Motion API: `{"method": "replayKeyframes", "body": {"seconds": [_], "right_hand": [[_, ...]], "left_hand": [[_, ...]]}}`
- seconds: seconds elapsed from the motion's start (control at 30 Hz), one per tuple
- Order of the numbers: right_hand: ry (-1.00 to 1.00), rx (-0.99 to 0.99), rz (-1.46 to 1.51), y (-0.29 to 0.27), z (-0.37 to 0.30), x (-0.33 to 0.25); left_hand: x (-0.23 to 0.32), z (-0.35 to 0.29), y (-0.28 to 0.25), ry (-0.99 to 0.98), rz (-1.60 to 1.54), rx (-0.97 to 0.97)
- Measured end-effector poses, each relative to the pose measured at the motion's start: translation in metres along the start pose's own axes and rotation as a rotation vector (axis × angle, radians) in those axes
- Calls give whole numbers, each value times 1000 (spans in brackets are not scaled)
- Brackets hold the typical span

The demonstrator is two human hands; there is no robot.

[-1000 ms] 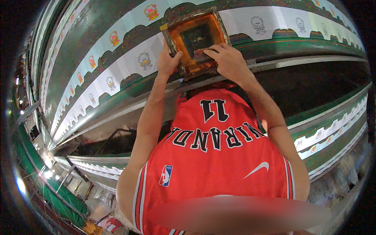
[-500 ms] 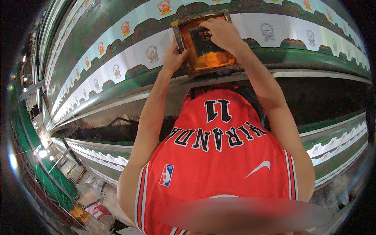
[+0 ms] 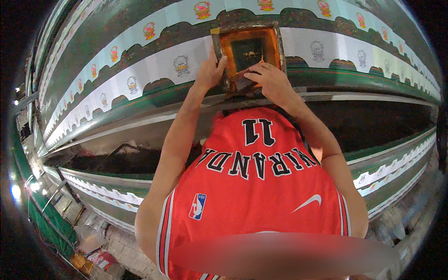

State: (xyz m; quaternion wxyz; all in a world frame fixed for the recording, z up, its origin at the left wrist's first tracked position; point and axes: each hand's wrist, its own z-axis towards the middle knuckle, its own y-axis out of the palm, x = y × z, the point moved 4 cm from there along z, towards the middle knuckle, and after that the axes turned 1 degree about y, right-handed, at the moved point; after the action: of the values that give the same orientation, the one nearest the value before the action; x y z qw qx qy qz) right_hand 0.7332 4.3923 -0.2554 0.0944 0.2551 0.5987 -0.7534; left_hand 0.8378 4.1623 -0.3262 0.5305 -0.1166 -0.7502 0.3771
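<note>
A small screen-printing frame [image 3: 280,44] lies on the long green table, over a row of white fabric pieces [image 3: 322,49]. Its mesh is stained orange around a dark middle. My left hand [image 3: 211,72] grips the frame's left side, the thumb on top and the other fingers partly hidden at the outer edge. In my right hand [image 3: 273,80] is a squeegee [image 3: 244,80], tilted at the near end of the mesh. Grey line prints show on the white pieces either side of the frame.
Beyond, another row of pale pieces [image 3: 175,18] carries red and yellow prints. A metal rail [image 3: 135,123] runs along the table's near edge. Behind me stands another table with white pieces [image 3: 100,186]. Bags and scraps [image 3: 100,259] lie on the floor at lower left.
My right hand has drawn from the frame's far end to its near end, and the squeegee now shows. My left hand stays on the frame's left side.
</note>
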Motion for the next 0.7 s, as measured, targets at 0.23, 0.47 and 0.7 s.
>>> {"method": "replayKeyframes", "body": {"seconds": [0.23, 0.47, 0.7], "right_hand": [[143, 120, -86, -18, 33, 34], [207, 31, -92, -29, 78, 84], [291, 50, -69, -20, -3, 12]], "left_hand": [[-2, -4, 1, -10, 38, -10], [9, -7, 2, -74, 125, -87], [14, -11, 0, -109, 59, -105]]}}
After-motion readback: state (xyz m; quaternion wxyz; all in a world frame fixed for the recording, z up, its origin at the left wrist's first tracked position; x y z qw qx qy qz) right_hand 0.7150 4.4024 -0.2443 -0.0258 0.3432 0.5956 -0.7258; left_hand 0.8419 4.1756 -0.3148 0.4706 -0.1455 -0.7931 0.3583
